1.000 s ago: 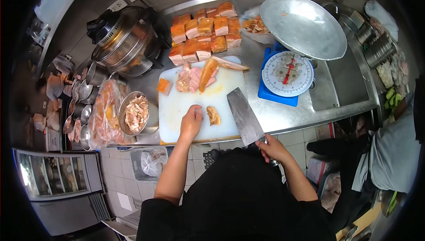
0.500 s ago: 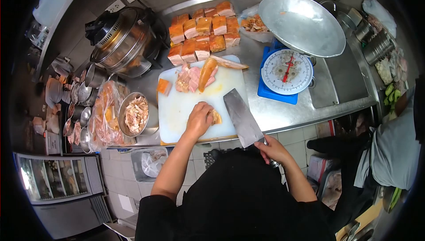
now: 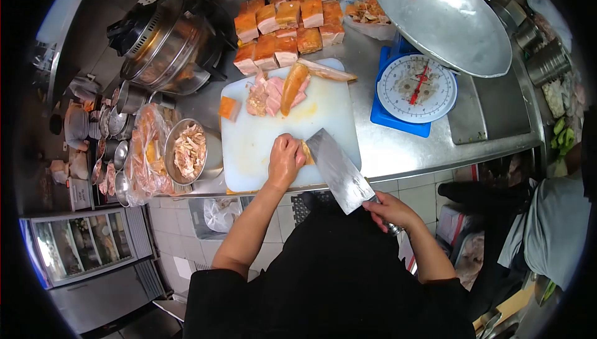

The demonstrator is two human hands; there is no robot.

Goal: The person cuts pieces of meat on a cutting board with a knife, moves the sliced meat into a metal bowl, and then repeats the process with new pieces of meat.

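My right hand (image 3: pixel 387 209) grips the handle of a broad cleaver (image 3: pixel 341 174), its blade slanting up and left over the front right of the white cutting board (image 3: pixel 249 146). At the board's front, my left hand (image 3: pixel 285 163) is closed on a small yellow-skinned piece of chicken (image 3: pixel 306 151), mostly hidden by the fingers. The cleaver's tip overlaps that piece's right side in this view. Farther back on the board lie sliced pale meat (image 3: pixel 264 95), a larger yellow-skinned piece of poultry (image 3: pixel 293 87) and one block of orange-skinned pork (image 3: pixel 229 108).
Rows of pork blocks (image 3: pixel 287 15) stand behind the board. To the right is a blue scale (image 3: pixel 415 88) with a wide metal pan (image 3: pixel 444 18). Left are a metal pot of shredded meat (image 3: pixel 189 152), a bagged heap of meat (image 3: pixel 149 152) and a glass cooker (image 3: pixel 165 46). Another person (image 3: pixel 553 221) stands at right.
The cleaver has come left toward my left hand, its tip now at the chicken piece. My left fingers have curled in more tightly. The view has shifted slightly.
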